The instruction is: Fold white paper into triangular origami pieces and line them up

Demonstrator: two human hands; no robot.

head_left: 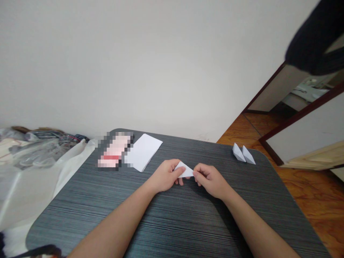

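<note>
Paper triangle [184,170] is held over the dark striped tabletop [174,222] at the middle of the frame, pinched tightly between the fingers of the left hand [165,175] and the right hand [209,181]. Two folded paper boats [238,152] stand toward the table's right corner; a folded white sheet [142,152] and a pixelated pink item [114,150] lie upper left of the hands.

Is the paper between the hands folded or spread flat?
Folded: the white paper forms a pointed triangle between the left hand and right hand.
</note>
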